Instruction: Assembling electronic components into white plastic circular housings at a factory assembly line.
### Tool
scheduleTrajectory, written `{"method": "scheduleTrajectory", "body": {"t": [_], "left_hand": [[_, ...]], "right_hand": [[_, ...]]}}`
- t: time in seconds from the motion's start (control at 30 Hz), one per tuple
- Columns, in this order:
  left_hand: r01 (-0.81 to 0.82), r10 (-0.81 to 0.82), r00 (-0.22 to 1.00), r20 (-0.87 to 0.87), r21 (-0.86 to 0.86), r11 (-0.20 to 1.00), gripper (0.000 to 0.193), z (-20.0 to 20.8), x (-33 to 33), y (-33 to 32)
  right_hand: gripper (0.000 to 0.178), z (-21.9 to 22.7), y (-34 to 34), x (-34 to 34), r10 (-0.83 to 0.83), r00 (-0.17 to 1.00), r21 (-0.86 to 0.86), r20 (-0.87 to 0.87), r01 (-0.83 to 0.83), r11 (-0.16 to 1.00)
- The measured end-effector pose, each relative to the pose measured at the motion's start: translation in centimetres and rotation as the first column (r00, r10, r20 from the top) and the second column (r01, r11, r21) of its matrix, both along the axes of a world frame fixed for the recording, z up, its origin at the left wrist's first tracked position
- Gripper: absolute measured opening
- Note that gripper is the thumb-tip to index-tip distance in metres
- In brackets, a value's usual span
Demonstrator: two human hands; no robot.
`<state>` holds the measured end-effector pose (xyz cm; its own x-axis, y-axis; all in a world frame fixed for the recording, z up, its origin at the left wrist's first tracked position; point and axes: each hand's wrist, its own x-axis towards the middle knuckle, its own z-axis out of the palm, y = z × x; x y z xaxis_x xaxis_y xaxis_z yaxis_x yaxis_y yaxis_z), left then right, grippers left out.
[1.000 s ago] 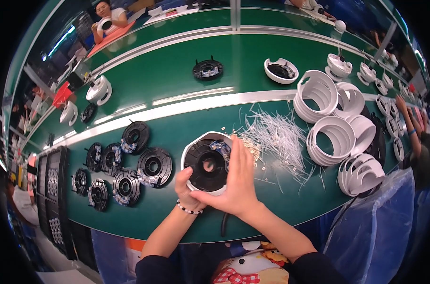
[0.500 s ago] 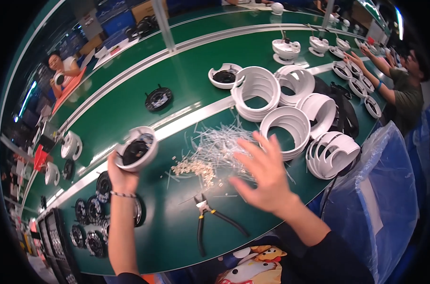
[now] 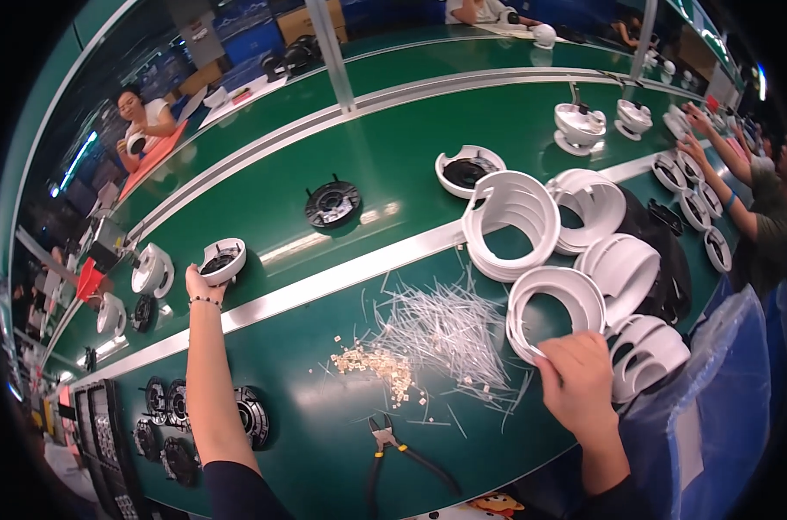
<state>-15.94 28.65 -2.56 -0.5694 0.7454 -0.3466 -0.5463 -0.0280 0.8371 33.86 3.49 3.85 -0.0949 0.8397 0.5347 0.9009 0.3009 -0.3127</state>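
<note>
My left hand (image 3: 204, 286), arm stretched over the far side of the silver rail, holds a white bowl-shaped housing (image 3: 232, 270) with a black round part inside. At the right, my right hand (image 3: 582, 386) has its fingers closed at the near rim of a white plastic ring shell (image 3: 517, 322), in a group of similar shells. Between my arms lie a heap of thin clear-white strips (image 3: 450, 334), a pile of small cream-coloured pieces (image 3: 376, 368) and cutting pliers (image 3: 383, 438) with black and yellow handles, jaws apart.
Black round parts (image 3: 178, 455) sit beside my left forearm, near a black tray (image 3: 107, 433). Beyond the rail (image 3: 359, 269) are another black disc (image 3: 332, 204) and a white housing (image 3: 445, 173). A blue plastic-lined bin (image 3: 723, 399) stands at right. Co-workers sit around.
My left hand has carried the white housing away from me, across the rail. My right hand has moved from above the strips, spread open, to the white ring shell and closed there.
</note>
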Motion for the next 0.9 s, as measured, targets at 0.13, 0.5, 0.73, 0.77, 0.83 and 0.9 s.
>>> {"method": "scheduleTrajectory", "body": {"t": [0.13,0.5,0.73,0.77,0.83,0.9], "left_hand": [[-0.185,0.155,0.951,-0.266,-0.09,0.979,0.044,-0.1,-3.3,0.4],[0.445,0.178,-0.242,-0.954,0.054,0.894,0.041,2.9,18.1,5.5],[0.112,-0.564,-0.128,-0.816,-0.577,0.809,0.056,-0.1,23.2,8.8],[0.151,-0.513,-0.068,-0.856,-0.517,0.843,0.055,0.0,23.3,8.6],[0.191,-0.336,0.0,-0.942,-0.329,0.925,0.051,-0.4,22.5,8.4],[0.307,-0.342,0.192,-0.92,-0.275,0.911,0.032,-0.4,20.4,8.4]], "right_hand": [[0.016,1.8,-1.4,-0.2,0.094,0.991,0.115,-0.093,-0.083,0.99],[0.013,-1.9,-3.7,-8.2,0.836,0.512,0.08,-0.195,-0.842,0.534],[0.018,-2.4,-5.2,-8.8,0.835,0.545,-0.234,-0.076,-0.824,0.516],[0.018,-2.5,-5.2,-8.6,0.819,0.572,-0.249,-0.048,-0.801,0.545],[0.017,-2.3,-5.3,-8.5,0.813,0.582,-0.264,-0.014,-0.787,0.558],[0.016,-2.0,-5.0,-8.8,0.837,0.546,-0.265,0.014,-0.806,0.53]]}}
